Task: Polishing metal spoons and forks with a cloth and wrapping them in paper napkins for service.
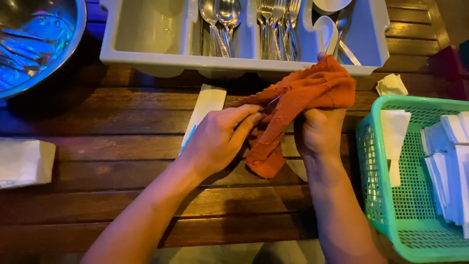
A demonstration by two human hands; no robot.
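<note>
Now wiping step: right hand [320, 129] grips orange cloth [303, 95] near grey cutlery tray [161, 58]; left hand [220, 139] pinches thin metal piece [272, 101] poking from cloth. Next move needs steady rub along it.

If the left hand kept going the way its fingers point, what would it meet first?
The left hand points right and slightly up, pinching a thin metal utensil. Straight on it would likely meet the orange cloth draped over the right hand.

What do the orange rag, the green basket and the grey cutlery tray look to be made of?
The orange rag looks like woven cotton terry: nubbly surface, frayed edges, soft folds. The green basket seems moulded plastic, with an even mesh and a smooth rim. The grey cutlery tray looks like matte plastic with rounded moulded dividers. The spoons in it shine like polished steel.
</note>
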